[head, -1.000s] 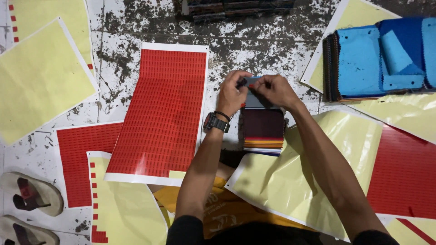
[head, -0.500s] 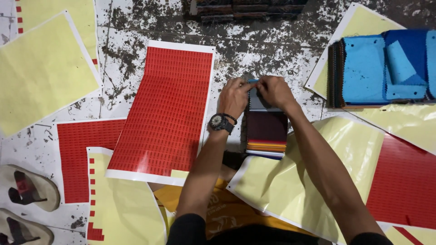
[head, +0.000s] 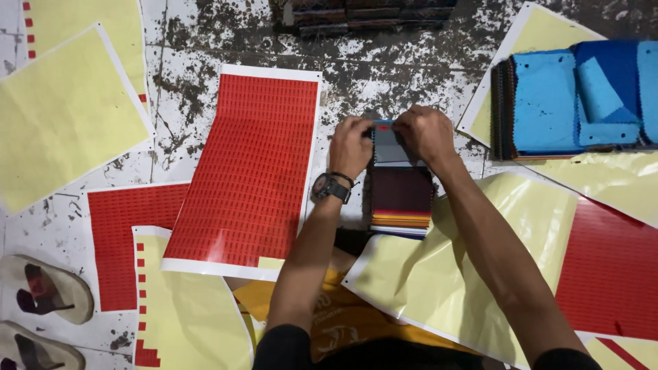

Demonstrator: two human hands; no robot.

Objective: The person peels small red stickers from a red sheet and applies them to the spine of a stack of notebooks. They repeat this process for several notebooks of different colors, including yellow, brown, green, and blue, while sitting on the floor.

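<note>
Both hands have shifted slightly up the floor; left hand (head: 353, 145) and right hand (head: 423, 131) pinch the top of a fabric swatch book (head: 401, 185) lying beside the red sticker sheet (head: 250, 168).

A large rectangular sheet of small red labels (head: 248, 164) with a white border lies centre-left. A second red label sheet (head: 118, 236) lies to its left, partly covered. A third red sheet (head: 610, 267) lies at the near right. One small red label (head: 382, 127) sits at the far end of the fabric swatch stack (head: 401, 185), between both hands' fingertips.
</note>
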